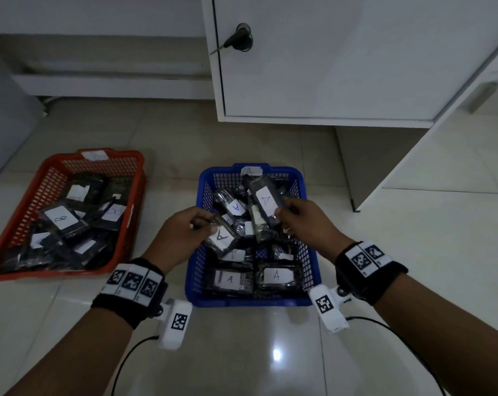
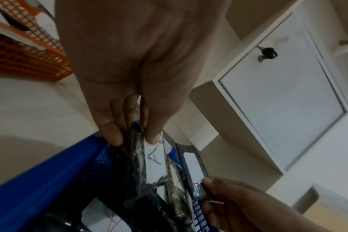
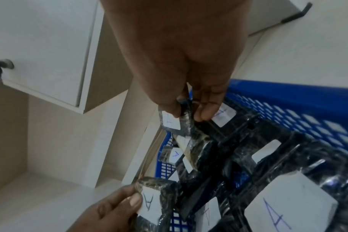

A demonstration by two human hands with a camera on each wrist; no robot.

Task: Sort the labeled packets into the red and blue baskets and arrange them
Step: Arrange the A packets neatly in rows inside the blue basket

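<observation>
A blue basket (image 1: pixel 193 270) on the floor holds several black packets with white "A" labels; two lie flat side by side at its near end (image 1: pixel 276 277). My left hand (image 1: pixel 185 232) pinches one "A" packet (image 1: pixel 222 238) over the basket's left side; the left wrist view shows thumb and fingers on that packet (image 2: pixel 149 158). My right hand (image 1: pixel 302 221) grips another "A" packet (image 1: pixel 265 202), raised and tilted above the pile, also seen in the right wrist view as a packet (image 3: pixel 172 123) between thumb and fingers. A red basket (image 1: pixel 11 224) to the left holds packets labelled "B".
A white cabinet (image 1: pixel 327 67) with a key in its lock (image 1: pixel 239 38) stands just behind the blue basket. Glossy tiled floor (image 1: pixel 256 352) lies around both baskets. Cables run from the wrist cameras along my forearms.
</observation>
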